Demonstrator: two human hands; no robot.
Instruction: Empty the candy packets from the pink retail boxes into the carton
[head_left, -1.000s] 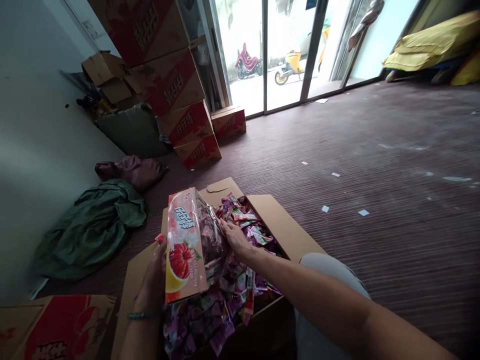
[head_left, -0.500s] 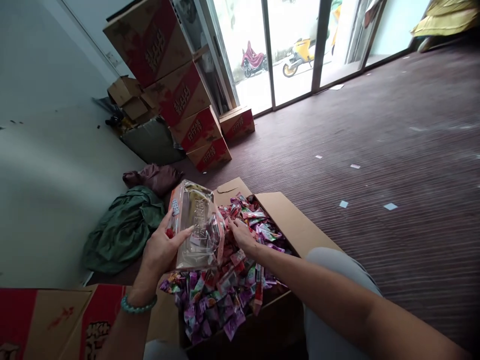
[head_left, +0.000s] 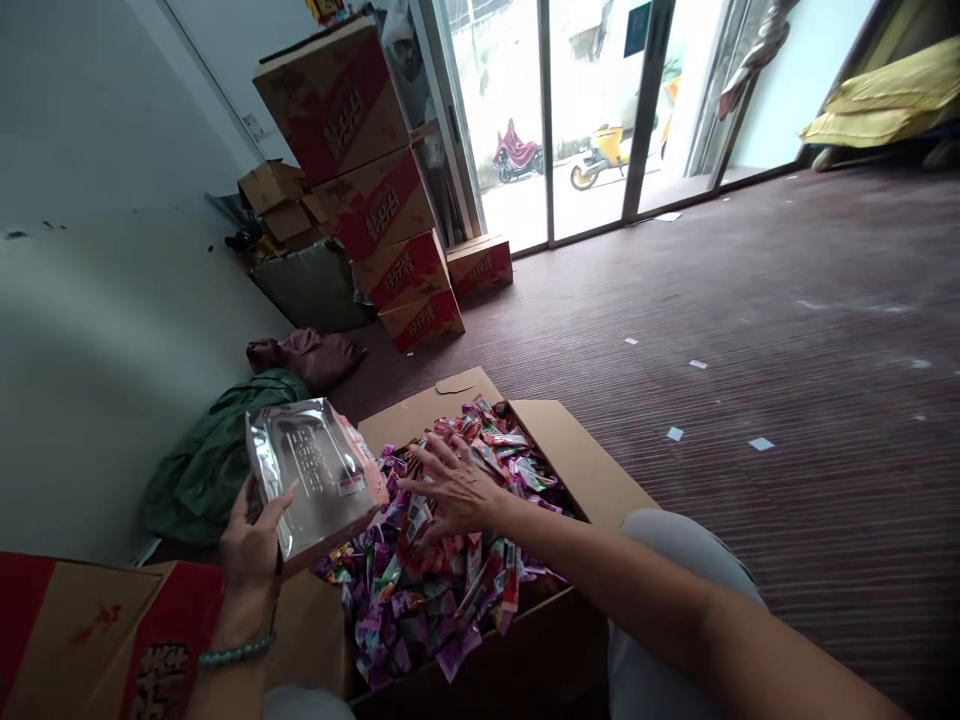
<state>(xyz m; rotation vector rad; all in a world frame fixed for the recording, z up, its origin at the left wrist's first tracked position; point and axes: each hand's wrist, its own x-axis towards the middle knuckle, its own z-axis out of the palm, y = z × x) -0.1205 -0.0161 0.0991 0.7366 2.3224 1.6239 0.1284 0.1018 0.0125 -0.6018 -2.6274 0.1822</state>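
My left hand (head_left: pixel 255 535) grips a clear plastic container (head_left: pixel 311 470) with pink printed sides, tilted at the left of an open carton. Its clear face with raised lettering is toward me. My right hand (head_left: pixel 454 485) is spread over the small wrapped packets (head_left: pixel 420 610), purple, red and pink, that fill the carton (head_left: pixel 570 450). Its fingers are apart and its palm faces down. Whether the fingertips touch the packets, I cannot tell.
Red and brown cartons (head_left: pixel 382 215) are stacked by the glass sliding doors (head_left: pixel 592 130). A green cloth bundle (head_left: pixel 187 480) and a maroon one (head_left: pixel 307 358) lie along the wall. Another carton (head_left: pixel 97 630) stands at lower left. Paper scraps (head_left: pixel 761 444) dot the floor.
My left hand has moved the plastic container left, away from over the packets, and turned it. My right hand has come out from beside the container and spread its fingers over the packets.
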